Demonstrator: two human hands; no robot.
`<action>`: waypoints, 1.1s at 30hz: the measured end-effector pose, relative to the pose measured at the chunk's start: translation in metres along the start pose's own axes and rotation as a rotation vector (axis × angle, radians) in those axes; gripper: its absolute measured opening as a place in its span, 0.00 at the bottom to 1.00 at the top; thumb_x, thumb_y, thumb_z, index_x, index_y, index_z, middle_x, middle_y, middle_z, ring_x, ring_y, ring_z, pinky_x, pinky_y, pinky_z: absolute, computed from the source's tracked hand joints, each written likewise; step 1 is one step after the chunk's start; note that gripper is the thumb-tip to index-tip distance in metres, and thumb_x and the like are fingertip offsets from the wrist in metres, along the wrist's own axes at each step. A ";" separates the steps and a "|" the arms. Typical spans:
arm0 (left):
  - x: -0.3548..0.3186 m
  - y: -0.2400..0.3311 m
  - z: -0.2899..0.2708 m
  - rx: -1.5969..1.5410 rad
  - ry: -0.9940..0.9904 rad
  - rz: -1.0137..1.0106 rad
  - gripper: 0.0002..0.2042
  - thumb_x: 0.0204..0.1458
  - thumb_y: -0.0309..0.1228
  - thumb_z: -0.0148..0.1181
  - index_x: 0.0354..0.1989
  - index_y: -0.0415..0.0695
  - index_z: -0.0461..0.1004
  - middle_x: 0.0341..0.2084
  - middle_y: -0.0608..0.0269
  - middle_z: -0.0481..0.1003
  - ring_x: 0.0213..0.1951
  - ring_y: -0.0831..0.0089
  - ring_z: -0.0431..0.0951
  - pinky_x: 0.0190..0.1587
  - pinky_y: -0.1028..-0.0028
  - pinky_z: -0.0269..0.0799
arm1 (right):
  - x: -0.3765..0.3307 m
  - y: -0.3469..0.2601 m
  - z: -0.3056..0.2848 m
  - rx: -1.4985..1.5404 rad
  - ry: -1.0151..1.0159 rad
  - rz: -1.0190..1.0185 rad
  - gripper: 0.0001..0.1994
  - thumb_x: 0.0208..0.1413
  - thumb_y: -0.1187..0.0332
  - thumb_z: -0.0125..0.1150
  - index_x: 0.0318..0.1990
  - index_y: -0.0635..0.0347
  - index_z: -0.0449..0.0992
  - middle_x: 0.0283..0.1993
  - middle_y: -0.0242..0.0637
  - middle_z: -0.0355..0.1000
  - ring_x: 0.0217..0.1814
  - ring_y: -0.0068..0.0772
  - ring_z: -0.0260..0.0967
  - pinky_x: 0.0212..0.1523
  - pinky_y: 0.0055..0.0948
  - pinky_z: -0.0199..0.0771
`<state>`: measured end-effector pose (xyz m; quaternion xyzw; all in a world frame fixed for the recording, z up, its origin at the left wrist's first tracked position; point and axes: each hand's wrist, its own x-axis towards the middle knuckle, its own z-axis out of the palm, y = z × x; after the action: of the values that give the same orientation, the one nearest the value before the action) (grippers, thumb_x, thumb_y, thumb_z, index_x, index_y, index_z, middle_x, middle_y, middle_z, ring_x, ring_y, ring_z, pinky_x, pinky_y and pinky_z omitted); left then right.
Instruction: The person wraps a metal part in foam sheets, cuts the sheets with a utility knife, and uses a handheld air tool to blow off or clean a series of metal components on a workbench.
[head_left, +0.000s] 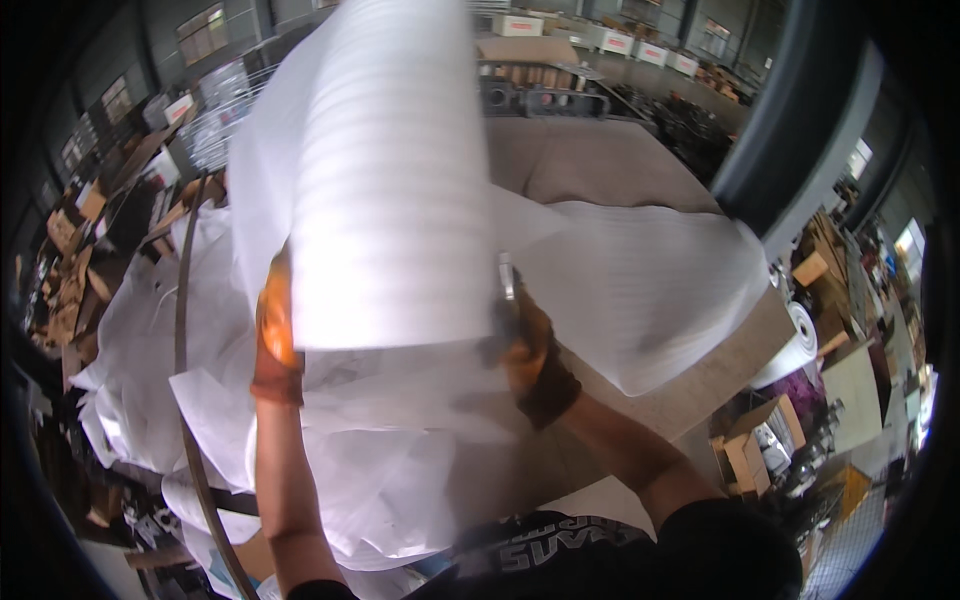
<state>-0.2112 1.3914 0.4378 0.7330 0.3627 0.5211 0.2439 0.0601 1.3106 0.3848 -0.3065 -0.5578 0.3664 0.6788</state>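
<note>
A large roll of white foam sheet (392, 200) stands up in front of me, blurred, its lower end level with my hands. My left hand (277, 320), in an orange work glove, grips the roll's left side near that end; the fingertips are partly hidden behind it. On the roll's right side is my right hand (535, 360), in a dark orange and brown glove. Its fingers are closed round a small dark tool with a shiny metal part (507, 278), whose exact kind is blurred. Loose foam sheet (640, 290) spreads out to the right of the roll.
Under the foam lies a brown board-like surface (620, 160). Crumpled white sheeting (150, 330) heaps up at the left, crossed by a dark strap (183, 330). A thick grey post (800, 110) rises at the right. Cardboard boxes (765, 440) and a white roll (795, 345) lie below it.
</note>
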 end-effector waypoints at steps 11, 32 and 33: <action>0.253 0.017 0.184 -0.034 -0.271 0.138 0.32 0.52 0.55 0.51 0.57 0.42 0.68 0.50 0.56 0.74 0.55 0.65 0.70 0.57 0.72 0.61 | 0.071 -0.055 -0.091 -0.408 0.458 0.001 0.18 0.59 0.62 0.43 0.51 0.66 0.64 0.29 0.35 0.67 0.26 0.24 0.65 0.26 0.25 0.69; -0.021 0.086 0.394 0.519 -1.042 0.448 0.54 0.36 0.61 0.63 0.69 0.48 0.44 0.65 0.49 0.54 0.68 0.51 0.48 0.67 0.52 0.38 | -0.028 -0.067 -0.364 -1.740 0.167 0.883 0.20 0.56 0.68 0.46 0.56 0.36 0.68 0.54 0.36 0.71 0.52 0.44 0.71 0.52 0.40 0.71; -0.026 0.095 0.413 0.523 -1.047 0.381 0.54 0.35 0.61 0.63 0.69 0.47 0.44 0.64 0.49 0.55 0.68 0.52 0.49 0.67 0.52 0.38 | -0.029 -0.079 -0.363 -1.794 0.085 0.848 0.22 0.54 0.72 0.45 0.55 0.36 0.68 0.57 0.35 0.69 0.53 0.45 0.70 0.53 0.38 0.71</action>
<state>0.1984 1.3200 0.3531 0.9791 0.1733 0.0199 0.1043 0.4257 1.2412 0.3654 -0.8936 -0.4480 0.0101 0.0277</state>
